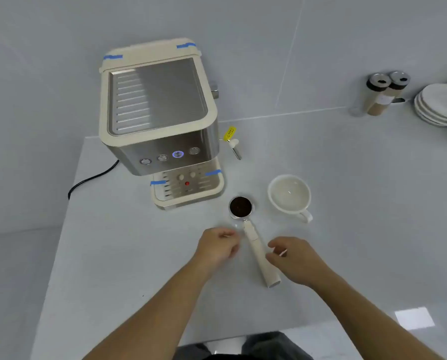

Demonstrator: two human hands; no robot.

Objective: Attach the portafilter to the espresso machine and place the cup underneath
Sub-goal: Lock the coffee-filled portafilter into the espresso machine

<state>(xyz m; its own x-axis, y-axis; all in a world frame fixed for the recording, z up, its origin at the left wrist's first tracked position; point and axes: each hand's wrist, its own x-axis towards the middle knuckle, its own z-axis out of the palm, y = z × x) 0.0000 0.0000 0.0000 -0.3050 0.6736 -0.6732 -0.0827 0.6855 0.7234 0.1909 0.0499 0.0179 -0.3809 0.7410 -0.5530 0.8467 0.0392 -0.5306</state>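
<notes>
A cream and steel espresso machine point(157, 120) stands at the back of the white table, its drip tray point(188, 190) facing me. The portafilter point(253, 237) lies on the table in front of it, basket full of dark coffee grounds, cream handle pointing toward me. A white cup point(289, 196) sits upright to its right, handle toward me. My left hand point(217, 246) hovers just left of the handle, fingers loosely curled and holding nothing. My right hand point(295, 258) rests against the right side of the handle, fingers apart, not gripping it.
A steam wand point(235, 148) with a yellow tag sticks out on the machine's right. A black power cord point(92, 179) trails off to the left. Two lidded jars point(386, 92) and a stack of white plates point(440, 105) stand at the far right. The table's left edge point(61, 229) drops to the floor.
</notes>
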